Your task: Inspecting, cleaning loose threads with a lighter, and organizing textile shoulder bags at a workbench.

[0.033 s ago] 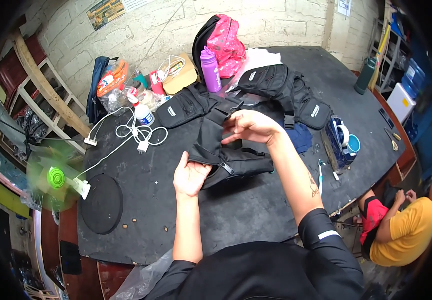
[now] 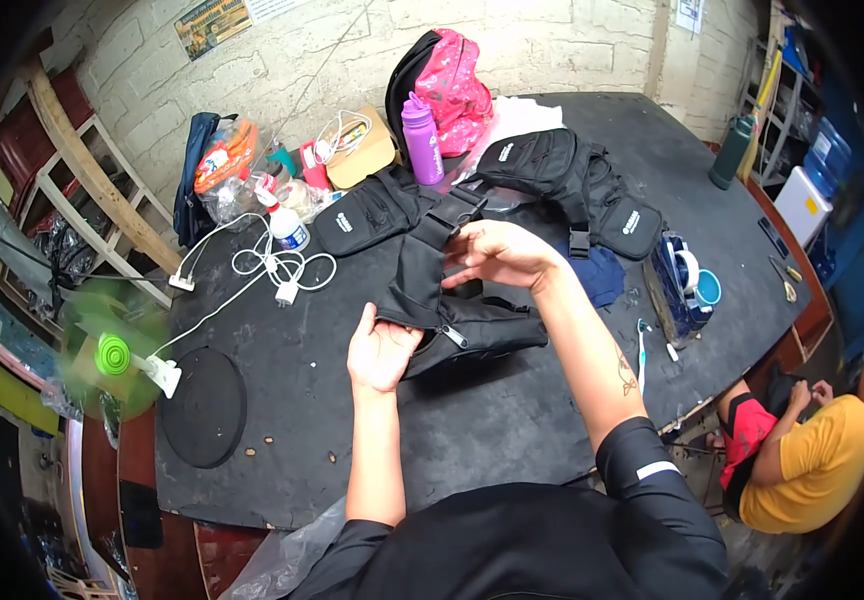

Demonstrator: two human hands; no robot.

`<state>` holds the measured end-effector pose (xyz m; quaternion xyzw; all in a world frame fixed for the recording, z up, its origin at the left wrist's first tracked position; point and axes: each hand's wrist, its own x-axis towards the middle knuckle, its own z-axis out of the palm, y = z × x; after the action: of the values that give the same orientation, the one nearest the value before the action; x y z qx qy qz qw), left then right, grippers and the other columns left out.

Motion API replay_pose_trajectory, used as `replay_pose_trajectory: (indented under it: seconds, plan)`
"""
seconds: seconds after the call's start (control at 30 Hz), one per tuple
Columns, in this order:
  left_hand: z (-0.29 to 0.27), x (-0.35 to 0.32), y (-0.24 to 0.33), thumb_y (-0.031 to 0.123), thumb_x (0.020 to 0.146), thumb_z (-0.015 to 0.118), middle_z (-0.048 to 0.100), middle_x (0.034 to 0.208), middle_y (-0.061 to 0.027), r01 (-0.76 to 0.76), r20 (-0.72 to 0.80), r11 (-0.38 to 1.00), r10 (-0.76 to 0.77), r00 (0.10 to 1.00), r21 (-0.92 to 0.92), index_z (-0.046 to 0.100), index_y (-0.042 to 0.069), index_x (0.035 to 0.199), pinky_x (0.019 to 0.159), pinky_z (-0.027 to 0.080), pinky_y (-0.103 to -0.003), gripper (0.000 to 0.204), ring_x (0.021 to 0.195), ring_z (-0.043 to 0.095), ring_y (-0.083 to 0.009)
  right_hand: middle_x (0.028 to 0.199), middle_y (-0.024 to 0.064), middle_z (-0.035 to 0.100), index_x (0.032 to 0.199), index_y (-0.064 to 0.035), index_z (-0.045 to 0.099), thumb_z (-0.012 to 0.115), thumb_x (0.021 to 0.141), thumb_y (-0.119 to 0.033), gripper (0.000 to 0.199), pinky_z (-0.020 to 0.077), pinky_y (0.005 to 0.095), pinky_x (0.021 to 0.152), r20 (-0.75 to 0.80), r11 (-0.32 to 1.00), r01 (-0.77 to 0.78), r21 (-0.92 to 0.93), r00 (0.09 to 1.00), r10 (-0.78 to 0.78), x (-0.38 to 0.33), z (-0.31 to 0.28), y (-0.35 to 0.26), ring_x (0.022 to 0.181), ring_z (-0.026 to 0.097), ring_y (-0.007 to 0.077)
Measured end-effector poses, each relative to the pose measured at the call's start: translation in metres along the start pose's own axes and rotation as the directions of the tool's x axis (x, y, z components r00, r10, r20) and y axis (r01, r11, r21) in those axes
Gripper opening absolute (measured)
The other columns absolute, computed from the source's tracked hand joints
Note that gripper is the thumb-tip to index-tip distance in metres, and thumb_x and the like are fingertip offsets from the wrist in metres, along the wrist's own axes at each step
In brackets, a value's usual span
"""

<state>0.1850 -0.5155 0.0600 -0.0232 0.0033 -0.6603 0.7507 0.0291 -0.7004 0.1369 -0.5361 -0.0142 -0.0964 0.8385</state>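
Over the middle of the dark table, a black zippered bag (image 2: 487, 330) is held between my two hands. My left hand (image 2: 382, 355) grips its near left edge, thumb on top and fingers tucked beneath the fabric. At the far side, my right hand (image 2: 500, 252) is closed on the bag's upper part beside a wide black strap, with some fingertips hidden. A black buckle (image 2: 455, 207) lies just beyond that hand. The metal zipper pull (image 2: 454, 337) hangs between both hands on the bag's front.
Other black bags (image 2: 367, 215) lie beyond, near a purple bottle (image 2: 420, 140) and a pink backpack (image 2: 455, 85). White cables (image 2: 282, 270) and a spray bottle (image 2: 287, 228) are at left, with a spinning green fan (image 2: 112, 355). A person in yellow (image 2: 802, 465) sits at right.
The strap end with the buckle beyond my right hand has shifted slightly. Both hands keep their places on the bag.
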Motion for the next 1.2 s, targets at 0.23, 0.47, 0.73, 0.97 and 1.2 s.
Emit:
replay_pose_trajectory:
  seconds: [0.23,0.47,0.73,0.97,1.2]
  plan:
    - [0.002,0.0,-0.01,0.021,0.09,0.06,0.057,0.125,-0.0124,-0.044,-0.12,0.883,0.112,0.986,0.467,0.048,0.0,0.126,0.101,0.038,-0.043,0.043,0.116,0.052,-0.0251,0.09,-0.0001,0.061,0.086,-0.0102,0.061,0.059,0.091,-0.022,0.013,0.0443,0.0366,0.084,-0.149,0.994,0.039,-0.102,0.987,-0.054,0.026,0.014,0.018,0.091,0.058,0.0148]
    - [-0.017,0.005,-0.007,0.027,0.099,0.044,0.058,0.124,-0.0135,-0.078,0.082,0.966,0.06,0.995,0.246,0.049,0.0,0.126,0.108,0.034,-0.045,0.039,0.114,0.055,-0.0274,0.075,0.0059,0.063,0.086,0.0016,0.063,0.068,0.079,-0.011,0.015,0.0473,0.0257,0.069,-0.347,0.708,0.174,-0.684,0.776,-0.526,0.008,0.043,0.053,0.071,0.059,0.0121]
    - [-0.018,0.01,-0.019,0.032,0.101,0.035,0.058,0.125,-0.0126,-0.099,0.144,0.942,0.055,0.988,0.321,0.049,0.005,0.127,0.104,0.037,-0.047,0.039,0.117,0.054,-0.0264,0.08,0.0058,0.059,0.081,0.0016,0.058,0.065,0.081,-0.003,0.008,0.0446,0.0263,0.067,-0.198,0.299,0.078,-0.951,0.592,-0.782,-0.001,0.054,0.075,0.074,0.056,0.0154]
    - [0.004,0.003,-0.027,0.025,0.097,0.049,0.061,0.12,-0.0093,-0.209,0.163,0.862,0.149,0.975,0.461,0.053,0.004,0.123,0.096,0.044,-0.041,0.034,0.11,0.057,-0.0218,0.081,-0.0005,0.053,0.084,-0.0043,0.052,0.058,0.093,-0.015,0.015,0.0375,0.0216,0.076,-0.484,0.819,0.402,-0.41,0.665,-0.569,0.007,0.047,0.084,0.079,0.047,0.0073]
    - [0.013,0.01,-0.051,0.0,0.078,0.071,0.065,0.101,-0.0076,-0.391,0.229,0.208,0.537,0.812,0.897,0.061,-0.005,0.106,0.084,0.047,-0.028,0.03,0.091,0.061,-0.0147,0.079,-0.0002,0.052,0.083,-0.0036,0.052,0.058,0.092,-0.01,0.012,0.039,0.0212,0.072,-0.515,0.765,0.432,-0.478,0.568,-0.642,0.003,0.066,0.096,0.075,0.047,0.0076]
